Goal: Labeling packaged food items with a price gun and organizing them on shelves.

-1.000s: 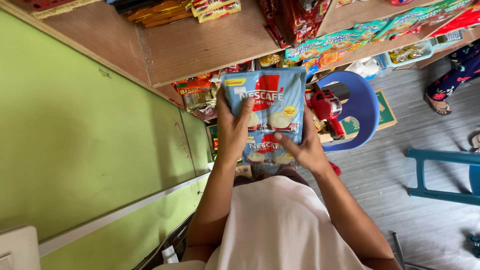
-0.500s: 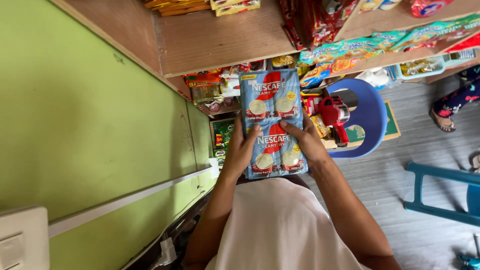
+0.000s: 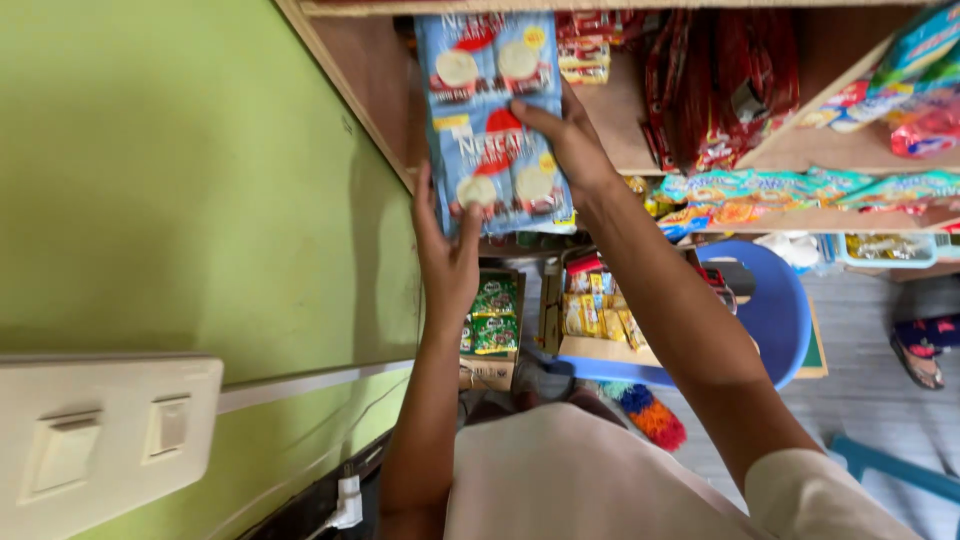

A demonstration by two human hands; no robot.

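Both hands, my left hand (image 3: 447, 262) and right hand (image 3: 568, 140), clasp the blue sachet strip (image 3: 495, 120) against the wooden shelf (image 3: 380, 90); I'd keep it flat.

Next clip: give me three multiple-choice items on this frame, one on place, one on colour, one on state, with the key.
1. Where is the strip of sachets?
A. raised at the wooden shelf
B. on the floor
C. on the chair

2. What colour is the wall?
A. white
B. green
C. red

3. How is the strip held?
A. by both hands
B. by one hand
C. by neither hand

Key: A, it overlaps the shelf edge; B, the wall is plainly green; A, the left hand grips its lower edge and the right hand its side.
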